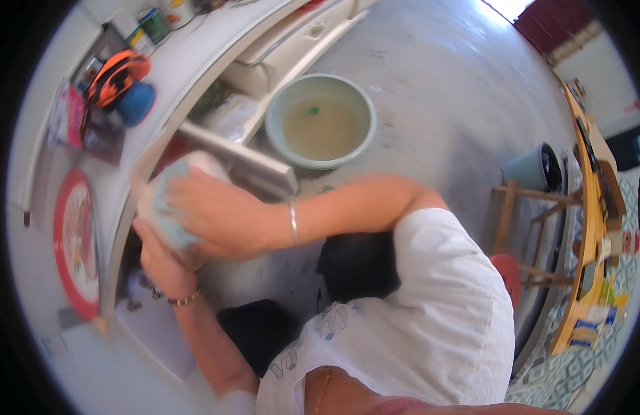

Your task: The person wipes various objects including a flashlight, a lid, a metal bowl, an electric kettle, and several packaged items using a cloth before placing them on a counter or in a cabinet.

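Observation:
Under my right hand (pixel 221 212) is a light blue cloth (pixel 169 225), pressed against a pale rounded object (pixel 146 199). Motion blur hides exactly what that object is. My left hand (pixel 167 264) grips the object's lower side, near the counter's front edge. Just beyond both hands, a drawer (pixel 247 158) juts out from the cabinet. A pale round basin (pixel 370 127) of murky water stands past it, with a small green thing (pixel 314 110) in the water.
On the white counter (pixel 180 57) are a red-rimmed oval tray (pixel 65 244), an orange item (pixel 117 72), a blue item (pixel 137 104) and several containers. Another drawer (pixel 288 36) is farther along. At right are a bucket (pixel 527 168), a wooden stand (pixel 506 218) and a wood-edged table (pixel 584 249).

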The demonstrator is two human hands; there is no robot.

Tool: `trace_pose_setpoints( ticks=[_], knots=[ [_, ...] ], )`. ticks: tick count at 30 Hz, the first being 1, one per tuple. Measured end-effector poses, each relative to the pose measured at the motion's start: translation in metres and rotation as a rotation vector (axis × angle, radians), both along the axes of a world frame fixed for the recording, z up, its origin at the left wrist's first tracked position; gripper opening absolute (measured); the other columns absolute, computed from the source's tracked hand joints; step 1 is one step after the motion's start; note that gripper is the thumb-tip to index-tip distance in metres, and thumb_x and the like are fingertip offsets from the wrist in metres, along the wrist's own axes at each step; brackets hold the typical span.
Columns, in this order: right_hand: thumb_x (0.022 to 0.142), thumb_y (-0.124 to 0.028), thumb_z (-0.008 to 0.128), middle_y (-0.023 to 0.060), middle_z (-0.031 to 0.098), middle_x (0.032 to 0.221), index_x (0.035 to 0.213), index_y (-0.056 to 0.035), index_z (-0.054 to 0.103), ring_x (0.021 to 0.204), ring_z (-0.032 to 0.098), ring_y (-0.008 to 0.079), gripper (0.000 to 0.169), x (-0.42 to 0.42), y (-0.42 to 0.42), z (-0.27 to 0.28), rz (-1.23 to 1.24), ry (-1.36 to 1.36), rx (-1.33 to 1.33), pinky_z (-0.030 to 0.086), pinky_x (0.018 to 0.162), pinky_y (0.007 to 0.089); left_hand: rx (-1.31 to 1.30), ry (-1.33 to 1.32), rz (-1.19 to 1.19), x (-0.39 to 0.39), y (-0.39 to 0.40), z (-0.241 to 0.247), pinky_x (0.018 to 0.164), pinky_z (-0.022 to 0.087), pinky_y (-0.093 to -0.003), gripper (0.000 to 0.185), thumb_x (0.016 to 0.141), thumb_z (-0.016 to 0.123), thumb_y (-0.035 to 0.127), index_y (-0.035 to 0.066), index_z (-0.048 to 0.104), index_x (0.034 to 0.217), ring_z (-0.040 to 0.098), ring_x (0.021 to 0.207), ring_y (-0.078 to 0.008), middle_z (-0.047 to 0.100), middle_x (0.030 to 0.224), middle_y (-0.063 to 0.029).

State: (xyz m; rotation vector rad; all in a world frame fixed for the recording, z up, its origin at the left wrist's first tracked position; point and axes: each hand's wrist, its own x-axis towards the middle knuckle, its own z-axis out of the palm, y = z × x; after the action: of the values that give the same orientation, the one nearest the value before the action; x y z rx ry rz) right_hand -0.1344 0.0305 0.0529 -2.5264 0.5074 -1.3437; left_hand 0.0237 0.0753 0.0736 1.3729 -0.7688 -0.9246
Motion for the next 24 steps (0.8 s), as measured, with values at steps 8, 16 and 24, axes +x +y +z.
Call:
trace_pose_setpoints(
  ticks=[8, 16, 24],
  knots=[
    [0.077, -0.018, 0.063, 0.0247, 0.054, 0.119, 0.079, 0.001, 0.059, 0.118, 0.049, 0.0374, 0.02, -0.003, -0.043, 0.034, -0.102, 0.371, 0.444, 0.033, 0.104, 0.0497, -0.027, -0.125, 0.04, -0.014, -0.001, -0.015, 0.078, 0.049, -0.0258, 0.058, 0.097, 0.038, 0.05, -0.002, 0.063, 0.106, 0.062, 0.087, -0.0121, 0.065, 0.094, -0.0074],
    [0.082, -0.029, 0.059, 0.0234, 0.052, 0.125, 0.09, 0.0017, 0.063, 0.121, 0.046, 0.0356, 0.032, -0.008, -0.043, 0.023, -0.133, 0.401, 0.147, 0.028, 0.107, 0.0506, 0.039, 0.171, -0.021, -0.014, -0.009, -0.012, 0.07, 0.048, -0.0245, 0.059, 0.098, 0.038, 0.049, -0.004, 0.062, 0.105, 0.06, 0.08, -0.0102, 0.064, 0.092, -0.0061],
    [0.074, -0.019, 0.066, 0.0188, 0.044, 0.136, 0.085, -0.0015, 0.059, 0.132, 0.036, 0.0316, 0.022, -0.003, 0.001, 0.008, 0.065, 0.373, -0.129, 0.026, 0.11, 0.0479, -0.031, 0.407, 0.025, -0.012, -0.011, 0.004, 0.08, 0.051, -0.0309, 0.058, 0.098, 0.039, 0.047, -0.006, 0.06, 0.108, 0.064, 0.086, -0.0164, 0.065, 0.1, -0.0104]
  ],
)
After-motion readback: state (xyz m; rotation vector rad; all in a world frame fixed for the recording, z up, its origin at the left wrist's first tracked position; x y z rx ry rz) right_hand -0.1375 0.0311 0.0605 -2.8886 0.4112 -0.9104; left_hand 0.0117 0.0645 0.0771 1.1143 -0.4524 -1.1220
